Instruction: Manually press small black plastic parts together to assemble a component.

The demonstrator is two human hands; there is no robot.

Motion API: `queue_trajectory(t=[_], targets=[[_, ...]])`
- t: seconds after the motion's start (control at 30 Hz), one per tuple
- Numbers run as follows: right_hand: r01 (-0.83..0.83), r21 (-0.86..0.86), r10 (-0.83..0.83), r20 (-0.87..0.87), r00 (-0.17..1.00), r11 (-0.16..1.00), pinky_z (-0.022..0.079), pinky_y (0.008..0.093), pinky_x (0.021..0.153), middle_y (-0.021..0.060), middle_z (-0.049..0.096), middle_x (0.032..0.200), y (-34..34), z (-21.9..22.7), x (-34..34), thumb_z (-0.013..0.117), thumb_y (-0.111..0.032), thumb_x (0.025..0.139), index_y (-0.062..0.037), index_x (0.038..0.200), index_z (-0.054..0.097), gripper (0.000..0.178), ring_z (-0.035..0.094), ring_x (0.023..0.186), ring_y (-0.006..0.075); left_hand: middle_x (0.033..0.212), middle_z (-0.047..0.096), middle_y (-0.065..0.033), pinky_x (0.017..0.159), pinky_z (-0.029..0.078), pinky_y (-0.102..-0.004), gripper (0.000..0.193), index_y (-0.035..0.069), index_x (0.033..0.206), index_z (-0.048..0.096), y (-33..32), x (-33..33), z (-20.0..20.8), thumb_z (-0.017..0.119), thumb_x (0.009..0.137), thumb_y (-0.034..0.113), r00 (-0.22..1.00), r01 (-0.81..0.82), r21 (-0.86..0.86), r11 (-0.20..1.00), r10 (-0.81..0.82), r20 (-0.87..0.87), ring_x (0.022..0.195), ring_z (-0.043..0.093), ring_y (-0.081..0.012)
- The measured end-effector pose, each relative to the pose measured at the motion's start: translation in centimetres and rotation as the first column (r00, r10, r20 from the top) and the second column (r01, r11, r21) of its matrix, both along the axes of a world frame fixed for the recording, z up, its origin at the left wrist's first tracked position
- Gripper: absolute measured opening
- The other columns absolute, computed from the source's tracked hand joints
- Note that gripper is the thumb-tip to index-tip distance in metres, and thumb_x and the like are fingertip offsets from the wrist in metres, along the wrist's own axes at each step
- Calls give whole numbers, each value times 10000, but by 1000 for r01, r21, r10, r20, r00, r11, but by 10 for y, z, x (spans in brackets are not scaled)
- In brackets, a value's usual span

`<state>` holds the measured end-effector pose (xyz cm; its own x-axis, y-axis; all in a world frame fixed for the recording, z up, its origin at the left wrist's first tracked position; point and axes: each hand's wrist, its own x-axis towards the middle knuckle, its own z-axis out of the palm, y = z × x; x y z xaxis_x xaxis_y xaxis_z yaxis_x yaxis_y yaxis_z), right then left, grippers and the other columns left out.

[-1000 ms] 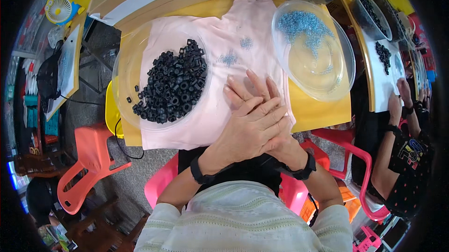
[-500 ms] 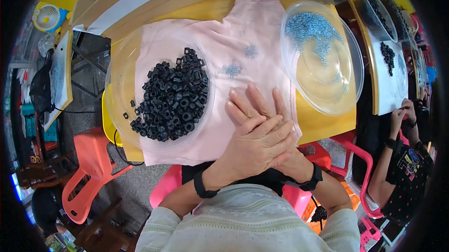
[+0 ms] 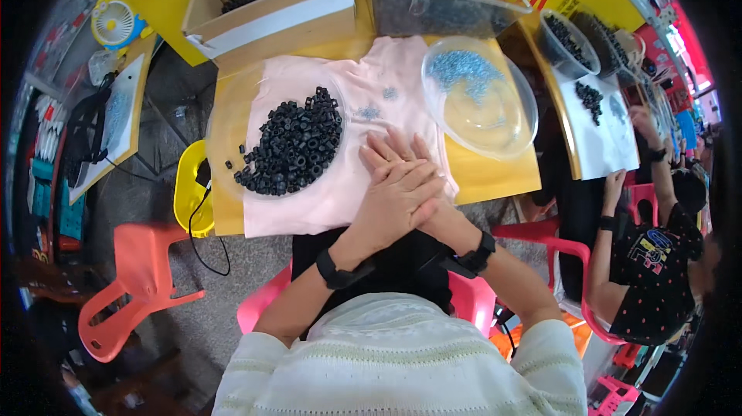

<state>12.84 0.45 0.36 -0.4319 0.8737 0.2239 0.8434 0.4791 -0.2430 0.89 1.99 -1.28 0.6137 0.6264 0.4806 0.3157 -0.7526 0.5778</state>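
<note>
My left hand [image 3: 393, 203] lies across the back of my right hand [image 3: 396, 149], its fingers stretched out. Beneath it, the right hand rests on a pale pink cloth [image 3: 294, 219], with flat, partly spread fingers showing past the left. Neither hand appears to hold anything. To their left, a clear round tray [image 3: 224, 138] carries a heap of small black plastic parts [image 3: 290, 146]. Just beyond my fingertips lie two little piles of tiny bluish pieces [image 3: 367, 112]. On the right, another clear round tray [image 3: 528, 126] has many bluish pieces [image 3: 464, 70] toward its far side.
Behind the cloth stand a cardboard box [image 3: 286, 26] and a clear bin [image 3: 433, 18], both with black parts. A yellow container [image 3: 189, 192] and an orange-red chair [image 3: 139, 281] are at left. On the right, a person [image 3: 653, 277] sits by a white-topped table [image 3: 599, 134].
The view has shifted, bringing the box and bin at the back further into sight. My hands stay stacked on the cloth. The person at right has an arm raised further forward.
</note>
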Motion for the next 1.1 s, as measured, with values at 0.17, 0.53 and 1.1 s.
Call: queue_trajectory(t=[0.17, 0.53, 1.1], targets=[[-19, 45, 19, 9, 1000, 999, 146, 489, 1176, 70, 328, 1534, 0, -8, 3, 467, -344, 912, -126, 1459, 385, 594, 215, 1452, 286, 1256, 585, -79, 1021, 297, -419, 328, 112, 1154, 664, 0, -6, 1, 560, 908, 301, 1000, -4, 59, 998, 3, 17, 1196, 488, -266], [-34, 36, 32, 59, 998, 999, 138, 490, 1177, 67, 318, 1541, -1, -9, -9, 459, -349, 914, -129, 1466, 373, 601, 211, 1454, 283, 1252, 590, -81, 1020, 305, -425, 328, 108, 1147, 664, -6, -5, -3, 567, 908, 311, 1000, 26, 136, 990, -27, 6, 1193, 494, -272], [-50, 56, 41, 156, 987, 997, 96, 487, 1185, 67, 252, 1574, 5, -23, 0, 432, -363, 919, -139, 1486, 332, 617, 172, 1469, 276, 1283, 569, -140, 1053, 316, -475, 382, 68, 1144, 664, -4, 1, -5, 578, 862, 311, 996, -55, 142, 988, 44, 78, 1211, 491, -325]])
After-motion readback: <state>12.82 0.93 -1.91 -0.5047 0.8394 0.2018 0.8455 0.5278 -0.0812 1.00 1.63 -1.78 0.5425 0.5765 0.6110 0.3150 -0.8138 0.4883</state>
